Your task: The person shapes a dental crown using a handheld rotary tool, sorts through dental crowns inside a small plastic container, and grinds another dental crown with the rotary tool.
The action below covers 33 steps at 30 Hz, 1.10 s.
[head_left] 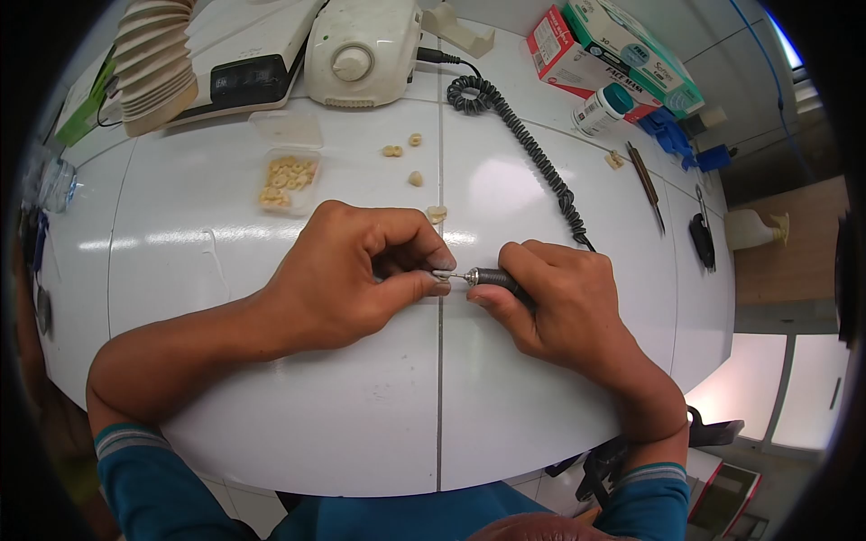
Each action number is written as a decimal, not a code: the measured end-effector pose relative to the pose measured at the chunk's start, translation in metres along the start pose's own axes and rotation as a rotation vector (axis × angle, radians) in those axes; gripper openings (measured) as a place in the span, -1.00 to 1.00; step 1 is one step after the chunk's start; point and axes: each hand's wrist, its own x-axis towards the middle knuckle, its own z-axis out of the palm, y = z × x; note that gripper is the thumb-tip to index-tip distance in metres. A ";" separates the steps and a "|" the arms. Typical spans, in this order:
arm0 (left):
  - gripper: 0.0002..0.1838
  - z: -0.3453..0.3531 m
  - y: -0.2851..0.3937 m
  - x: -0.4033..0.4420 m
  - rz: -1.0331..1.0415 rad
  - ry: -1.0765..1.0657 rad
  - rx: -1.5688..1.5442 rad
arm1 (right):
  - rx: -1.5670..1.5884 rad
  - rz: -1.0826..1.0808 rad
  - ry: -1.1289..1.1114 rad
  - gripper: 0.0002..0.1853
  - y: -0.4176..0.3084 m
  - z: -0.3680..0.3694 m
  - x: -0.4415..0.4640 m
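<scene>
Near the middle of the white table, my left hand (347,275) pinches a small piece (442,274) between thumb and fingers; its shape is mostly hidden. My right hand (564,302) is wrapped round a dark handpiece (494,279), whose thin metal bit points left and meets the small piece. A black coiled cord (532,149) runs from behind my right hand up to a cream control box (359,54). Just beyond my left fingertips lies a pale tooth-like piece (437,215).
An open plastic box (290,182) of yellowish tooth-like pieces stands beyond my left hand, with loose pieces (391,151) nearby. A beige ribbed hose (155,63) hangs at the upper left. At the right are a white bottle (599,112), mask boxes (622,54) and a brown pen-like tool (644,185).
</scene>
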 end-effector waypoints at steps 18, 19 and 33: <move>-0.87 -0.002 0.000 0.001 0.009 -0.031 0.078 | -0.021 -0.003 -0.070 -0.52 0.001 -0.006 0.001; -0.87 -0.001 -0.001 0.001 0.013 -0.031 0.083 | -0.022 -0.007 -0.071 -0.52 0.001 -0.006 0.001; -0.86 -0.001 0.000 0.001 0.004 -0.030 0.080 | -0.019 -0.021 -0.039 -0.50 0.001 -0.003 0.000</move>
